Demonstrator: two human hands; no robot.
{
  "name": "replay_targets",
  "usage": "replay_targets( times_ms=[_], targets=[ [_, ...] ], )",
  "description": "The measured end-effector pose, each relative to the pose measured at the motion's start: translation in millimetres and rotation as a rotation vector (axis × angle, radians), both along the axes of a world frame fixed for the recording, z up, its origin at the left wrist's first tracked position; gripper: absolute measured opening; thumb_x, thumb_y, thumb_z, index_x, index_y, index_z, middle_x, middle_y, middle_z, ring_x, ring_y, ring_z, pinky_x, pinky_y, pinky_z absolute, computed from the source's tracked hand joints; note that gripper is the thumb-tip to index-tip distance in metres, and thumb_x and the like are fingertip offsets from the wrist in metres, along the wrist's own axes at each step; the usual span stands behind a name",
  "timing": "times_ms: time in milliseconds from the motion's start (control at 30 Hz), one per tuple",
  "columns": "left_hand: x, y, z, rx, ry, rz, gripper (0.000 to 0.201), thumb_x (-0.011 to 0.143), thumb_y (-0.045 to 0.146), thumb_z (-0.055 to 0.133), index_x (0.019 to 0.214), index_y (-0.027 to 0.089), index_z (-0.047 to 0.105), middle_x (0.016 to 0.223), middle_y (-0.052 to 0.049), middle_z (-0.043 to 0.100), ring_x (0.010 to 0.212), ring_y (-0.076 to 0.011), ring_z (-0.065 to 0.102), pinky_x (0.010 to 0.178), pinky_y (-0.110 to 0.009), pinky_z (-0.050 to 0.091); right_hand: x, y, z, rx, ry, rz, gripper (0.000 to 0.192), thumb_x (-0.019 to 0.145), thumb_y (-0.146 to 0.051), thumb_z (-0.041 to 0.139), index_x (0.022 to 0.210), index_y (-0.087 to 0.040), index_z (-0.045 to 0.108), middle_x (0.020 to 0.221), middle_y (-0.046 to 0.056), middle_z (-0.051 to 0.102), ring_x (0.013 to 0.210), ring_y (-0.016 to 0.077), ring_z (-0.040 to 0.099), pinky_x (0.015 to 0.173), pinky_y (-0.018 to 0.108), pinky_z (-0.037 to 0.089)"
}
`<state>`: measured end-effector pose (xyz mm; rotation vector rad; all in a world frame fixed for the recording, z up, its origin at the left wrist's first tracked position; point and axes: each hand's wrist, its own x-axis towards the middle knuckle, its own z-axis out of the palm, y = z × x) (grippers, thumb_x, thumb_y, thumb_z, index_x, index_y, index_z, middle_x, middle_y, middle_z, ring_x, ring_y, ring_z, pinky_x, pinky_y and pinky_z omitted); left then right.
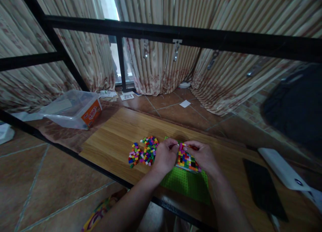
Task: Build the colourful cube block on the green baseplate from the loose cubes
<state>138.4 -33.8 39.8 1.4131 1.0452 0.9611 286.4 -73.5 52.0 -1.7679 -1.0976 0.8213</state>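
Note:
A green studded baseplate (187, 185) lies on the wooden table. On its far part stands a block of many-coloured toy bricks (187, 160), packed close together. At the block's far left corner is my left hand (166, 154), its fingers pinched together; whatever they hold is too small or hidden to name. My right hand (202, 154) rests over the block's far right side, fingers bent in against the top bricks, and their tips are partly hidden. Left of my left hand lies a loose pile of small coloured bricks (149, 149).
The wooden table (108, 138) has a dark front edge. A clear plastic box (67, 107) with an orange label stands beyond its left end. At right lie a black tablet-like slab (263, 188) and a white long object (281, 168). A black metal frame (151, 30) crosses behind.

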Motion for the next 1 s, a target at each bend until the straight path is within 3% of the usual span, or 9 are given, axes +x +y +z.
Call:
replay_targets(
  times_ms=[133,333,467,633,800,1000],
  targets=[
    [-3,0,0.7,-0.017,-0.064,-0.03,0.009,0.08,0.015,0.058,0.083,0.016,0.067,0.081,-0.003,0.071,0.075,-0.0141,0.065,0.07,-0.024,0.05,-2,-2,-2.3,0.04,0.0,-0.006,0.029,0.064,-0.042,0.072,0.082,-0.02,0.076,0.079,0.005,0.076,0.07,0.0216,0.068,0.067,0.033,0.052],
    [-4,0,0.1,-0.039,-0.165,-0.04,0.008,0.08,0.018,0.062,0.085,0.016,0.067,0.082,-0.003,0.071,0.078,-0.0146,0.066,0.075,-0.026,0.052,-1,-14,6.7,0.247,-0.042,-0.078,0.028,0.074,-0.042,0.069,0.093,-0.023,0.076,0.102,0.007,0.074,0.094,0.0241,0.067,0.087,0.04,0.05],
    [-2,-2,4.6,-0.062,-0.224,-0.055,0.01,0.079,0.019,0.064,0.088,0.014,0.066,0.086,-0.006,0.072,0.081,-0.0155,0.067,0.077,-0.027,0.054,-8,-17,11.3,0.393,-0.133,0.038,0.02,0.081,-0.038,0.064,0.088,-0.025,0.076,0.1,0.007,0.071,0.098,0.0224,0.064,0.091,0.039,0.048],
    [-2,-6,17.4,-0.125,-0.308,-0.164,0.014,0.08,0.017,0.063,0.094,0.014,0.062,0.087,-0.005,0.071,0.076,-0.0133,0.067,0.073,-0.025,0.054,-13,-15,10.8,0.409,-0.161,0.161,0.018,0.085,-0.035,0.061,0.09,-0.026,0.075,0.1,0.005,0.069,0.098,0.0202,0.063,0.09,0.036,0.047],
    [-3,-7,20.2,-0.172,-0.353,-0.23,0.022,0.08,0.02,0.064,0.1,0.014,0.057,0.083,-0.003,0.071,0.066,-0.0095,0.064,0.067,-0.021,0.052,-13,-16,16.8,0.383,-0.126,0.18,0.016,0.085,-0.034,0.061,0.085,-0.024,0.073,0.096,0.005,0.07,0.095,0.0201,0.064,0.089,0.035,0.047],
    [-3,-7,19.1,-0.156,-0.299,-0.25,0.029,0.082,0.027,0.064,0.107,0.015,0.057,0.086,-0.004,0.072,0.07,-0.0128,0.067,0.07,-0.025,0.053,-6,-19,20.2,0.331,-0.14,0.154,0.018,0.084,-0.038,0.059,0.086,-0.023,0.069,0.1,0.005,0.07,0.098,0.0214,0.063,0.091,0.037,0.046]
  ],
)
